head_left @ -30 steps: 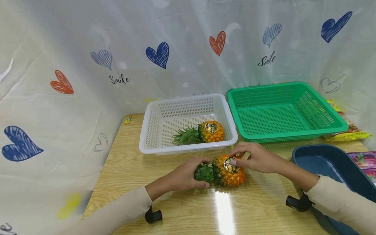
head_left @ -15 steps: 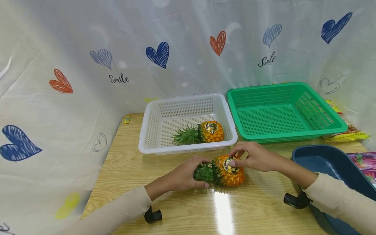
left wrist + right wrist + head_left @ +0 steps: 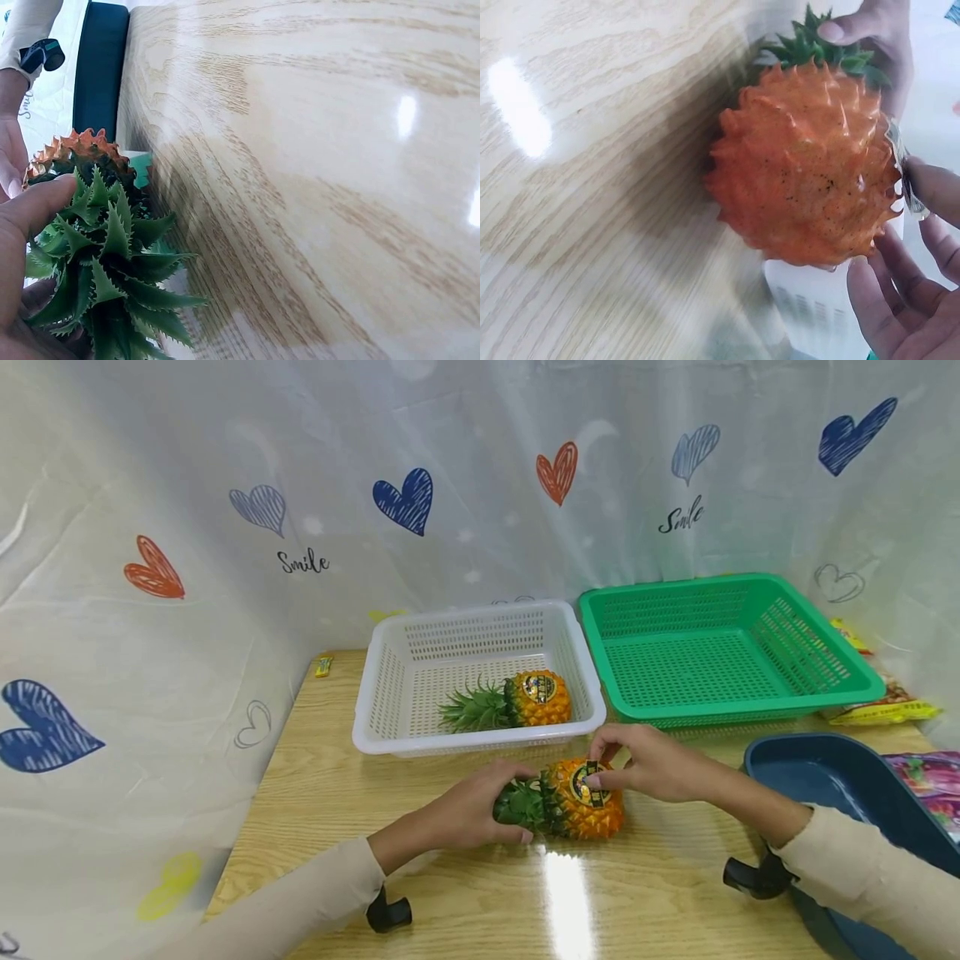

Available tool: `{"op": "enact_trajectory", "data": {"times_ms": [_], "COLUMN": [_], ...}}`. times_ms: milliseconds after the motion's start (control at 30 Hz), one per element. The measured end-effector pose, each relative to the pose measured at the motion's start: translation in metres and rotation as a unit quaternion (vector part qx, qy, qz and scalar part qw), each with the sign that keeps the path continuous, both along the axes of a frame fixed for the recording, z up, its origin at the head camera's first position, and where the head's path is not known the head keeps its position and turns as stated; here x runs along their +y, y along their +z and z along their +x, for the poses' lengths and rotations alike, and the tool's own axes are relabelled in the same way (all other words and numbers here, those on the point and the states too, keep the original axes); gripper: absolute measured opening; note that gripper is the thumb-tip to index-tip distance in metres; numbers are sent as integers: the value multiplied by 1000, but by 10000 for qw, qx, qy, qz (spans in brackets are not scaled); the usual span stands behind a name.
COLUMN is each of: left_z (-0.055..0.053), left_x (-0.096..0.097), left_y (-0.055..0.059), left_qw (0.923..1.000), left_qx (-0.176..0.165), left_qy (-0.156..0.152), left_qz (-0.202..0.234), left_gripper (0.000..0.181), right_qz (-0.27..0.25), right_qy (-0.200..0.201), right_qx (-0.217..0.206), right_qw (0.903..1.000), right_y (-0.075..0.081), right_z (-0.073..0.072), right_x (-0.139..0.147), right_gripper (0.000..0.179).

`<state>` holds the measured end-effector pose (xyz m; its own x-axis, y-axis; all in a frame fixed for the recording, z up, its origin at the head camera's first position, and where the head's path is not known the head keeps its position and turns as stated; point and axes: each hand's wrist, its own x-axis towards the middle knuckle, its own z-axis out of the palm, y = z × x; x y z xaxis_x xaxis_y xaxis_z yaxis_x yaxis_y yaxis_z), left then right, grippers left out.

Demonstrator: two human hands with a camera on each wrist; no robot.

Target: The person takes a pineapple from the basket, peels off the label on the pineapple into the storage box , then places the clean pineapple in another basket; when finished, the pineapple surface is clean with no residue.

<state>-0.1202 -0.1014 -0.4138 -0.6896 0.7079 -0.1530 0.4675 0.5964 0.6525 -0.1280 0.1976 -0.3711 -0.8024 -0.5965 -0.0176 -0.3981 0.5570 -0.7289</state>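
A small orange pineapple (image 3: 588, 820) with a green leafy crown (image 3: 520, 806) lies on its side on the wooden table. My left hand (image 3: 476, 808) grips the crown, its thumb across the leaves (image 3: 112, 259) in the left wrist view. On the fruit's upper side is a round black-and-gold sticker (image 3: 580, 785). My right hand (image 3: 656, 766) pinches the sticker's right edge between thumb and finger. In the right wrist view that edge of the sticker (image 3: 898, 150) stands away from the spiky skin, and the other right fingers (image 3: 874, 300) lie beside the fruit.
Behind the hands, a white basket (image 3: 472, 745) holds another pineapple (image 3: 551, 703) with a similar sticker. A green basket (image 3: 727, 703) stands to its right. A dark blue tub (image 3: 813, 768) is at the right, near snack bags (image 3: 888, 710). One small yellow packet (image 3: 323, 666) lies at the back left.
The sticker's right edge has lifted from the fruit under my right fingers, and its dark border now shows folded up. My left hand keeps its hold on the crown.
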Motion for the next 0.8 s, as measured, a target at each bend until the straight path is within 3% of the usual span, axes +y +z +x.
{"op": "enact_trajectory", "data": {"times_ms": [433,600,800], "left_z": [2,1,1], "left_x": [-4,-3,-2], "left_y": [-3,-5,-4], "left_qw": [9998,9999,9999], "left_qx": [-161,-89,-98], "left_qy": [117,83,88], "left_qz": [4,54,32], "left_gripper": [76,77,76], "right_qz": [-231,-176,-222], "right_qy": [56,271,599], "right_qx": [-26,213,69], "right_qw": [9997,9993,9979], "right_y": [5,7,10], "right_z": [1,0,3], "right_x": [-7,-5,-4], "right_gripper": [21,20,18]}}
